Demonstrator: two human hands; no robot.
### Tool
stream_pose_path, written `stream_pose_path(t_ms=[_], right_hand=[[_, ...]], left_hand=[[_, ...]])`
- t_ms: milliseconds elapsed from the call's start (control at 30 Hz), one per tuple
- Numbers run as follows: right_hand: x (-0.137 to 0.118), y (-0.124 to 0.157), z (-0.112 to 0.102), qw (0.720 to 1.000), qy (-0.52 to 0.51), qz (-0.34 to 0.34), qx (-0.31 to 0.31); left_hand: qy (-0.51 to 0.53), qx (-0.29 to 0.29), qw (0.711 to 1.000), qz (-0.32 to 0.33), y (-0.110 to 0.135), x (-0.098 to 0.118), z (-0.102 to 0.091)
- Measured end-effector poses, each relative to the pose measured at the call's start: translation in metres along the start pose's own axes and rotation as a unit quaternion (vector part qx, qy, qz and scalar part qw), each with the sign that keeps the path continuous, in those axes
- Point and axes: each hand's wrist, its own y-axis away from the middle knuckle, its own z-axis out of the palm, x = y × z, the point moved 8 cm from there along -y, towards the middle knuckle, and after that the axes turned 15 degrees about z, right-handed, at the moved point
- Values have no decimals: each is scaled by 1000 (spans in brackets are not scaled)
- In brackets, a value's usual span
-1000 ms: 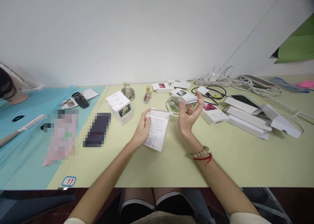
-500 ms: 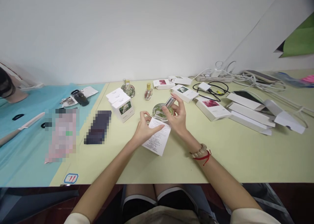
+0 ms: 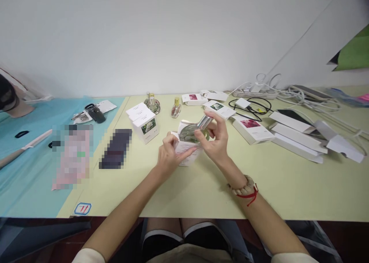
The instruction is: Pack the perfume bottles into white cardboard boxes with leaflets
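Observation:
My left hand (image 3: 170, 151) is closed around a white box (image 3: 187, 157) with fine print on its side and its top flap up. Fingers of my right hand (image 3: 215, 138) grip a round glass perfume bottle (image 3: 190, 133) by its silver cap, tilted at the mouth of the box. How far the glass is inside the box I cannot tell. Left of my hands are white boxes with a flower picture (image 3: 148, 128), set close together. Behind these stand perfume bottles (image 3: 154, 105), and a smaller gold-capped bottle (image 3: 176, 108) stands by itself.
Flat white boxes (image 3: 252, 128) lie to the right, beside opened cartons (image 3: 298, 140), a black cable (image 3: 253, 107) and tangled white cords (image 3: 317, 98). On the left a blue sheet (image 3: 34, 151) carries a comb (image 3: 34, 142) and a dark jar (image 3: 95, 113). A mannequin head (image 3: 17, 98) is at the far left.
The box has turned more upright, with its open top now showing behind the bottle. My right hand has shifted slightly right, and the bottle is more tilted over the opening.

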Motion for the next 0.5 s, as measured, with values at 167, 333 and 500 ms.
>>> stream_pose_path(t_ms=[167, 333, 500], right_hand=[[-1, 14, 25, 995, 59, -60, -54], [2, 20, 28, 992, 92, -82, -10], [-10, 28, 33, 969, 164, -187, 3]], left_hand=[[-28, 1, 997, 65, -1, -6, -5], [-9, 3, 998, 65, 1, -13, -4], [-7, 30, 994, 106, 1, -8, -5]])
